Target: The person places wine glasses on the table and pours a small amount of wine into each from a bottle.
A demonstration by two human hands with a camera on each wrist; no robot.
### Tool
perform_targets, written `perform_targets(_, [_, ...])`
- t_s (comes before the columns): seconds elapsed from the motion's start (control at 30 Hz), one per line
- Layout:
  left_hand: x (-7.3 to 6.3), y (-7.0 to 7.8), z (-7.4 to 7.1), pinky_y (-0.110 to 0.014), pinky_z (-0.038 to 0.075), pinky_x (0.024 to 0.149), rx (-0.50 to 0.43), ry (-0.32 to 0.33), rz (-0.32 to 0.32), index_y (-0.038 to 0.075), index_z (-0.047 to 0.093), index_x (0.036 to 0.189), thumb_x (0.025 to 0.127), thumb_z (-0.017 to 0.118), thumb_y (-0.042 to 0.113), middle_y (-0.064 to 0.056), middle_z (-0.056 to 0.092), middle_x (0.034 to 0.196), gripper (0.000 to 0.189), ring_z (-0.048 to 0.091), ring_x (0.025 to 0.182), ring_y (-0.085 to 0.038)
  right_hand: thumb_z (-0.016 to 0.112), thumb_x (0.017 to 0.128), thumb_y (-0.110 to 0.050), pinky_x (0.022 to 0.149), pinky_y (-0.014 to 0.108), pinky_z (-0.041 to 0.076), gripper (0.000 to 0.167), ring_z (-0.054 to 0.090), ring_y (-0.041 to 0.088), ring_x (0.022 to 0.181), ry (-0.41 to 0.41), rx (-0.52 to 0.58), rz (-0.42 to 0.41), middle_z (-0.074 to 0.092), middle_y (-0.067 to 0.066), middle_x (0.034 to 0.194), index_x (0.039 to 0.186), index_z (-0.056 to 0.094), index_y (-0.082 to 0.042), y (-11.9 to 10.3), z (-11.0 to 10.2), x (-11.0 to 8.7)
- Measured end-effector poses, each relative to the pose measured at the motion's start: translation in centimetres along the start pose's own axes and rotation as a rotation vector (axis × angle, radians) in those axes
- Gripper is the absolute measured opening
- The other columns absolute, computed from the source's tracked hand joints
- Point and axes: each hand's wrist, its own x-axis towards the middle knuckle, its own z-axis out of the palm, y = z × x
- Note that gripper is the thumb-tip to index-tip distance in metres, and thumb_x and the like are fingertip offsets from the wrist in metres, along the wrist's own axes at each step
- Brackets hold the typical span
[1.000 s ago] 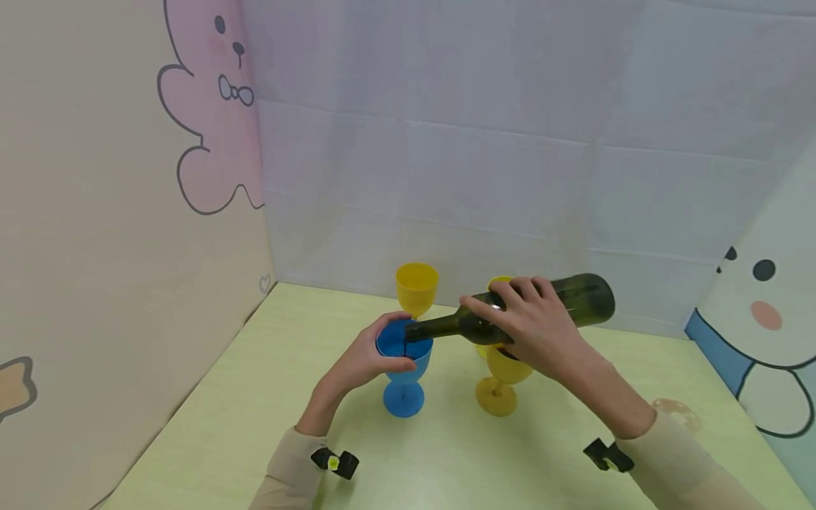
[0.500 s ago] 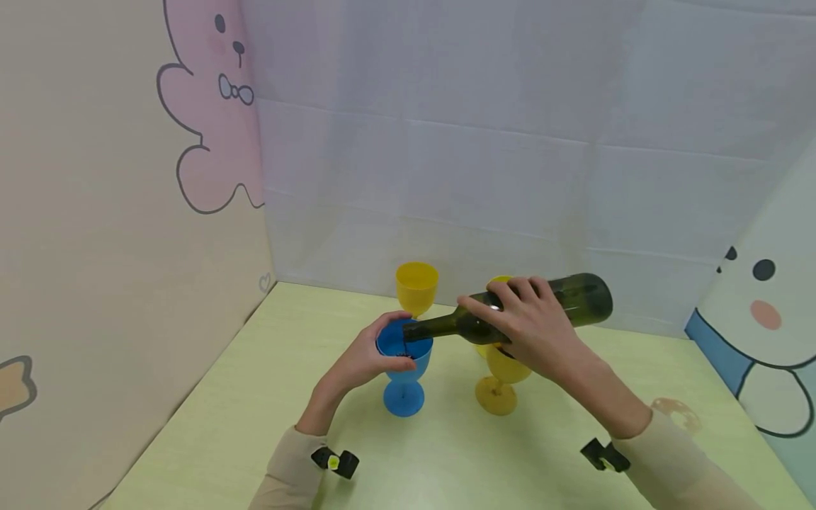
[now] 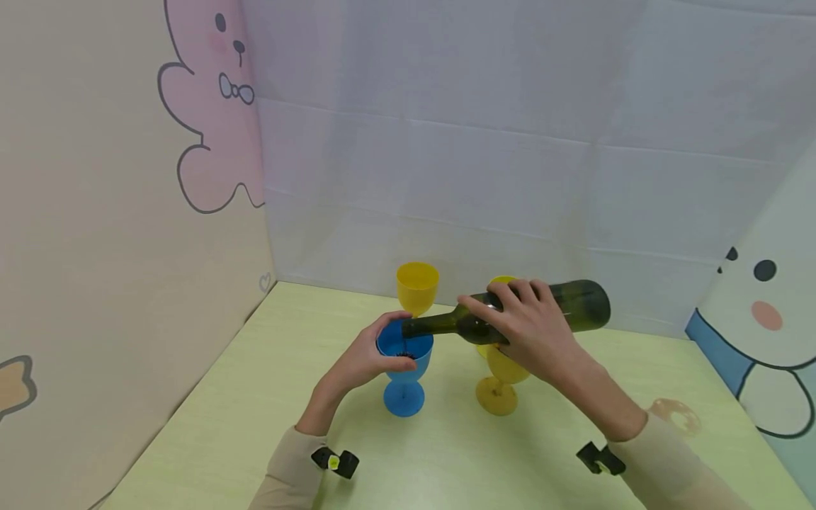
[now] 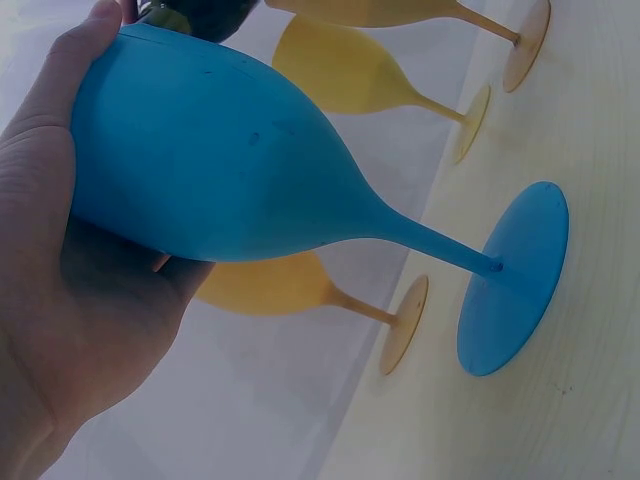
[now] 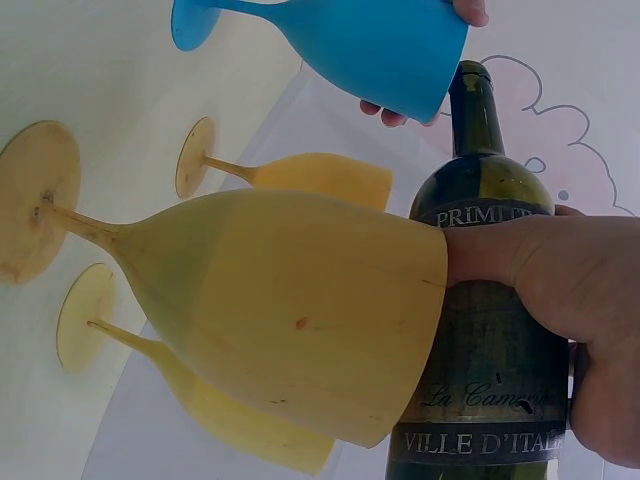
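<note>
My left hand (image 3: 372,352) curls round the bowl of a blue goblet (image 3: 404,398), which stands upright on the table. In the left wrist view the blue goblet (image 4: 220,150) fills the palm, its foot flat on the tabletop. My right hand (image 3: 535,322) grips a dark green wine bottle (image 3: 583,304) round its body. The bottle lies nearly level, neck pointing left, its mouth over the goblet's rim. A thin dark stream falls from the mouth into the goblet, where dark liquid shows. The bottle's label (image 5: 480,400) is visible in the right wrist view.
A yellow goblet (image 3: 417,287) stands behind the blue one. Two more stand under and behind the bottle: a nearer yellow goblet (image 3: 497,395) and a farther yellow goblet (image 5: 230,415). A pale cloth wall (image 3: 484,184) backs the table (image 3: 268,397).
The bottle's base end has dropped slightly and its mouth has shifted a little left over the goblet. The right forearm has moved slightly left. The left hand and blue goblet have stayed put.
</note>
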Motion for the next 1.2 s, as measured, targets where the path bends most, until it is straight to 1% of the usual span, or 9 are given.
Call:
perform_targets(0.23, [0.0, 0.1, 0.1, -0.059, 0.045, 0.105, 0.001, 0.007, -0.006, 0.031, 0.042, 0.145, 0.08, 0.082, 0.037, -0.004, 0.048, 0.148, 0.076, 0.046, 0.134, -0.035, 0.094, 0.064, -0.035, 0.09, 0.054, 0.045, 0.093, 0.052, 0.039, 0.109, 0.018, 0.015, 0.012, 0.056, 0.015, 0.127, 0.144, 0.045, -0.036, 0.0, 0.1, 0.1])
perform_targets(0.37, [-0.1, 0.2, 0.2, -0.058, 0.046, 0.104, 0.012, 0.02, -0.029, 0.03, 0.042, 0.146, 0.078, 0.083, 0.04, -0.005, 0.048, 0.149, 0.08, 0.046, 0.134, -0.035, 0.096, 0.06, -0.038, 0.09, 0.054, 0.046, 0.098, 0.053, 0.04, 0.108, 0.028, 0.013, 0.02, 0.057, 0.016, 0.127, 0.144, 0.045, -0.036, 0.1, 0.0, 0.2])
perform_targets(0.47, [-0.1, 0.3, 0.2, -0.057, 0.047, 0.103, 0.01, 0.026, -0.045, 0.029, 0.042, 0.146, 0.077, 0.084, 0.041, -0.005, 0.049, 0.148, 0.081, 0.047, 0.134, -0.035, 0.096, 0.059, -0.041, 0.089, 0.053, 0.046, 0.101, 0.052, 0.039, 0.107, 0.03, 0.008, 0.024, 0.056, 0.016, 0.128, 0.145, 0.044, -0.036, 0.2, -0.2, 0.4])
perform_targets(0.67, [-0.1, 0.3, 0.2, -0.056, 0.048, 0.102, -0.002, 0.029, -0.057, 0.028, 0.042, 0.146, 0.078, 0.084, 0.038, -0.006, 0.05, 0.147, 0.081, 0.049, 0.132, -0.034, 0.096, 0.059, -0.039, 0.089, 0.054, 0.046, 0.101, 0.052, 0.039, 0.108, 0.04, 0.016, 0.031, 0.055, 0.016, 0.129, 0.145, 0.043, -0.036, 0.4, -0.4, 0.5])
perform_targets(0.87, [-0.1, 0.1, 0.3, -0.055, 0.05, 0.1, 0.005, 0.032, -0.054, 0.029, 0.042, 0.146, 0.078, 0.084, 0.037, -0.007, 0.049, 0.147, 0.081, 0.048, 0.132, -0.036, 0.096, 0.059, -0.037, 0.089, 0.055, 0.045, 0.101, 0.052, 0.04, 0.109, 0.053, 0.06, 0.08, 0.056, 0.016, 0.128, 0.145, 0.045, -0.035, 0.6, -0.7, 0.3])
perform_targets(1.0, [0.0, 0.1, 0.4, -0.055, 0.051, 0.098, 0.012, 0.036, -0.054, 0.032, 0.043, 0.144, 0.077, 0.084, 0.038, -0.008, 0.048, 0.148, 0.079, 0.046, 0.133, -0.038, 0.096, 0.058, -0.036, 0.089, 0.057, 0.046, 0.1, 0.052, 0.041, 0.108, 0.071, 0.087, 0.109, 0.056, 0.016, 0.126, 0.144, 0.046, -0.035, 0.9, -0.9, 0.3])
perform_targets(1.2, [0.0, 0.1, 0.4, -0.055, 0.051, 0.098, 0.013, 0.038, -0.058, 0.036, 0.044, 0.143, 0.077, 0.084, 0.037, -0.006, 0.047, 0.148, 0.077, 0.046, 0.133, -0.037, 0.097, 0.058, -0.028, 0.087, 0.057, 0.045, 0.101, 0.051, 0.041, 0.107, 0.096, 0.137, 0.159, 0.057, 0.016, 0.124, 0.145, 0.046, -0.033, 1.0, -1.2, 0.1])
